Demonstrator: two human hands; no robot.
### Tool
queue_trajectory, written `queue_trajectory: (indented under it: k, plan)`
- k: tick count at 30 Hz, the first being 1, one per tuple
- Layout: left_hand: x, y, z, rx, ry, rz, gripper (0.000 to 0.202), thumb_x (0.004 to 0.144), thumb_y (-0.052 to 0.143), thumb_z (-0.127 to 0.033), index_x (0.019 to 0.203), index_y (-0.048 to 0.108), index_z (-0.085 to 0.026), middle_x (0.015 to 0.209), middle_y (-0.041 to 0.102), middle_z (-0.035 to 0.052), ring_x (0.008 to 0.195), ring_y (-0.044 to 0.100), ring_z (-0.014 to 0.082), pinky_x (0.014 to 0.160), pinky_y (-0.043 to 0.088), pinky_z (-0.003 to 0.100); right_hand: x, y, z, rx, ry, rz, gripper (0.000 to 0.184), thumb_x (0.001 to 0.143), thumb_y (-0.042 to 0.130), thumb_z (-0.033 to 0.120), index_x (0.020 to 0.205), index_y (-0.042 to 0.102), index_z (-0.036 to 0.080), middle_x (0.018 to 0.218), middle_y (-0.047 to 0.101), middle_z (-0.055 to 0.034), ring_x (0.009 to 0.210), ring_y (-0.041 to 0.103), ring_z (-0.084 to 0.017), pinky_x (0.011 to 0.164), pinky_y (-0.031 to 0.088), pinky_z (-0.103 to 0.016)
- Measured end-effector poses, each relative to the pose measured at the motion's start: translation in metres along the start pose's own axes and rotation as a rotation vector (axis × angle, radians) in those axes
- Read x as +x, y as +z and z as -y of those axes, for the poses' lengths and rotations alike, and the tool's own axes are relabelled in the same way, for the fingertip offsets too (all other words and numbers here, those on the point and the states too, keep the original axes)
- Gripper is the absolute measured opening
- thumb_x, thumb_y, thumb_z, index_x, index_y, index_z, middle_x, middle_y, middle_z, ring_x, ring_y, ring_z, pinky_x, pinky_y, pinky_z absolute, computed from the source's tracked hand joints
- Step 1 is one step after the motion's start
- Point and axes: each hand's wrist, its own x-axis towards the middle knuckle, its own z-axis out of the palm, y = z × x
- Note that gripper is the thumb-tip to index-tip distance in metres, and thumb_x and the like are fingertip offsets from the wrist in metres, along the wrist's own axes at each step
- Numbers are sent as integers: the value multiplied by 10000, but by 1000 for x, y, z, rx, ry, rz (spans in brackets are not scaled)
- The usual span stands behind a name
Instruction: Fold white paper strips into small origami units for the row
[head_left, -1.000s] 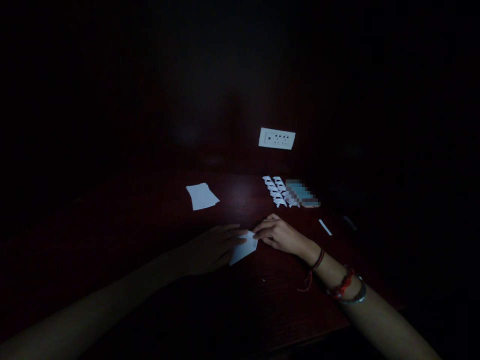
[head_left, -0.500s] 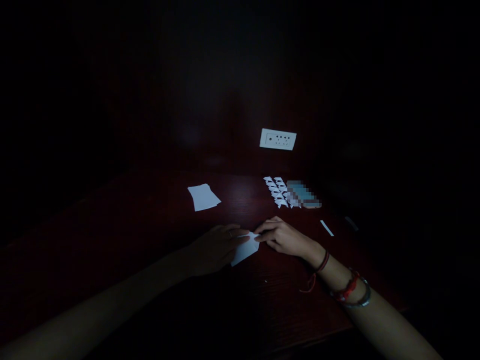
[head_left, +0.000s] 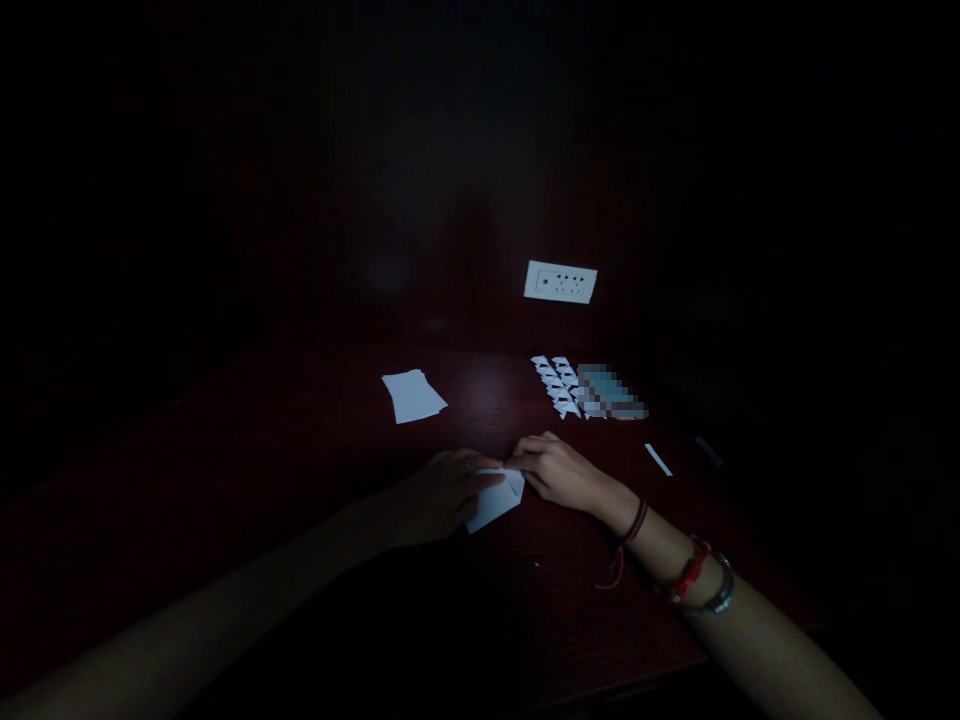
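A small piece of white paper (head_left: 495, 503) with a folded upper corner lies on the dark red table in front of me. My left hand (head_left: 448, 490), a ring on one finger, reaches over the paper's left part and holds it by the upper edge between fingers. At the upper right corner, the curled fingers of my right hand (head_left: 553, 472) pinch the fold, close to the left fingertips. The undersides of both hands' fingers are hidden.
Beyond the left hand lies a stack of white paper sheets (head_left: 414, 397). Several small folded white paper pieces (head_left: 555, 382) stand in rows beside a blurred-out flat object (head_left: 611, 391). A white strip (head_left: 658, 459) lies farther right. A wall socket (head_left: 560, 282) is behind; surroundings are very dark.
My right hand has shifted slightly left along the upper edge, its fingers now more curled and nearer the left fingertips. The whole view has drifted a little.
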Motion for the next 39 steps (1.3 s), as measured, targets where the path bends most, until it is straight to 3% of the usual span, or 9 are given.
queue_trajectory:
  k: [9,15,19,23,29,34,39]
  plan:
    - [-1,-3,-3,22,-21,-1,434,805,377,-132,1222,359,-251,1247,396,36,1112,349,229,905,287,413,-3,-7,1,-104,15,63,194,749,471,100,863,613,168,842,575,-50,810,501,-154,767,317,-301]
    - [-3,-4,-5,31,-41,-24,414,794,396,-137,1197,382,-226,1220,404,59,1100,354,241,899,289,419,-17,-11,-4,-94,102,33,183,710,498,87,800,630,174,777,587,-36,784,511,-158,788,311,-325]
    - [0,-8,-8,11,-36,-47,370,807,400,-157,1173,404,-214,1163,433,71,1064,379,238,886,306,412,-13,-6,-7,2,122,-55,234,758,461,100,922,606,183,863,580,-38,826,508,-145,793,330,-311]
    - [4,-17,-15,-18,-25,-37,353,818,421,-192,1169,405,-214,1136,438,77,1039,392,237,877,319,406,-2,3,-5,135,163,-100,245,804,470,238,1030,547,186,941,539,-57,902,477,-161,788,357,-315]
    - [8,-13,-13,-82,-65,-37,371,816,454,-241,1177,378,-206,1099,448,71,1007,402,221,856,338,377,4,14,-3,329,309,-76,157,724,581,242,864,561,173,890,515,-42,860,484,-155,738,381,-303]
    - [16,-9,-6,-178,-215,-198,156,845,397,-239,949,503,-190,915,500,28,860,466,170,760,383,317,8,11,3,483,320,-148,92,702,582,142,783,540,152,729,535,9,661,490,-92,625,386,-214]
    - [23,-18,-11,-213,-241,-249,145,837,383,-197,761,504,-175,777,481,6,746,464,147,672,382,282,11,-1,14,439,228,-245,78,752,522,167,810,572,168,745,555,2,692,500,-97,659,366,-220]
